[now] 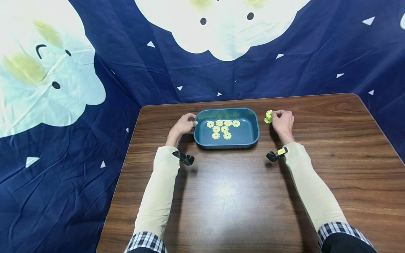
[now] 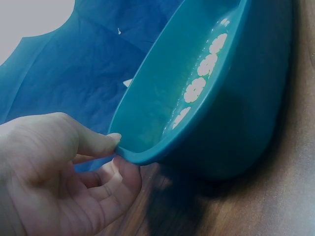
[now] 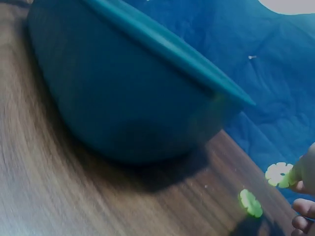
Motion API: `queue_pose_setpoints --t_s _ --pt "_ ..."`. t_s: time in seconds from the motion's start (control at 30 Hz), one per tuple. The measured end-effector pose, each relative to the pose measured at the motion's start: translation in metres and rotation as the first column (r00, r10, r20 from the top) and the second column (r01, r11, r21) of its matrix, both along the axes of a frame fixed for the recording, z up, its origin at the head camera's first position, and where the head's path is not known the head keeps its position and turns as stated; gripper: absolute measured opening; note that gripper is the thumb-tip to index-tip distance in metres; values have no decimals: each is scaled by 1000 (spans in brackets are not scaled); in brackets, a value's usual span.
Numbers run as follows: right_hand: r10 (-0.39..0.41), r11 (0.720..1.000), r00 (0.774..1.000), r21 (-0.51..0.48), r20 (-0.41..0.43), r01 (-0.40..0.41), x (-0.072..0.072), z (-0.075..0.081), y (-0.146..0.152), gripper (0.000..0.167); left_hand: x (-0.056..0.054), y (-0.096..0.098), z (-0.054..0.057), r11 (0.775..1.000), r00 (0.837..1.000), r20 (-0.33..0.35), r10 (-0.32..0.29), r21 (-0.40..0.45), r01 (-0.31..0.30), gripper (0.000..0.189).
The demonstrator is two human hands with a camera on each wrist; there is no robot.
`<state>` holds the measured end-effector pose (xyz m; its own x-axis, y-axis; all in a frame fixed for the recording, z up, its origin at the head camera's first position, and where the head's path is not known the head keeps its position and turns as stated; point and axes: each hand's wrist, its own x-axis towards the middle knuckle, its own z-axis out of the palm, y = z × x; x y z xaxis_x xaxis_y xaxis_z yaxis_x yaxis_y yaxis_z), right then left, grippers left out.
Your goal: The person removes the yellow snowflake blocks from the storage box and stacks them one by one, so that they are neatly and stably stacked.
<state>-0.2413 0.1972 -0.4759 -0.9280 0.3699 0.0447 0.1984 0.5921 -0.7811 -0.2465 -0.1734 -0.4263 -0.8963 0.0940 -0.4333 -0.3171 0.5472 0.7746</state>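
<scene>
A teal plastic basin (image 1: 226, 146) stands on the table, with several pale yellow flower-shaped pieces (image 1: 224, 129) visible on its floor. At its left end my left hand (image 1: 184, 124) pinches the rim between thumb and fingers; the grip on the teal wall (image 2: 221, 128) shows closely in the left wrist view. To the right of the basin, my right hand (image 1: 283, 121) pinches a yellow-green flower piece (image 3: 279, 174). Just below it is a second flower piece (image 3: 251, 203); whether it lies on the table or hangs clear of it I cannot tell. The right hand is mostly cut off in its wrist view.
The brown wood-grain table (image 1: 227, 196) extends around the basin, its far edge close behind. A dark blue cloth (image 1: 202, 77) with white cloud shapes hangs at the back and left. Small black devices (image 1: 183, 158) sit on both wrists.
</scene>
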Motion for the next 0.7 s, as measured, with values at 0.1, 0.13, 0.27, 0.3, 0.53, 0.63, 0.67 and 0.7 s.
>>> queue_pose_setpoints --t_s 0.1,0.13,0.27,0.3,0.53,0.63,0.67,0.7 --pt "-2 999 999 37 36 1 0 -3 2 29 0 0 0 1000 1000 0 -2 -4 2 32" --pt "-5 999 999 45 47 3 0 -4 2 29 1 0 1 1000 1000 -1 -1 -6 1 32" --pt "-16 999 996 46 86 12 2 -5 4 28 2 1 3 1000 1000 0 -2 -7 2 32" --pt "-17 999 995 43 94 13 3 -5 4 28 2 1 3 1000 1000 -1 -2 -6 2 33" --pt "-20 998 990 62 138 12 4 -6 3 28 2 1 2 1000 1000 5 5 6 -5 34" --pt "-18 997 989 79 148 6 4 -7 3 28 2 1 3 1000 1000 7 5 3 -5 35" --pt "-18 996 989 86 146 5 4 -7 4 28 2 1 3 1000 1000 7 6 2 -6 35" --pt "-16 996 989 95 145 3 4 -8 4 28 2 1 3 1000 1000 7 5 -3 -5 34"
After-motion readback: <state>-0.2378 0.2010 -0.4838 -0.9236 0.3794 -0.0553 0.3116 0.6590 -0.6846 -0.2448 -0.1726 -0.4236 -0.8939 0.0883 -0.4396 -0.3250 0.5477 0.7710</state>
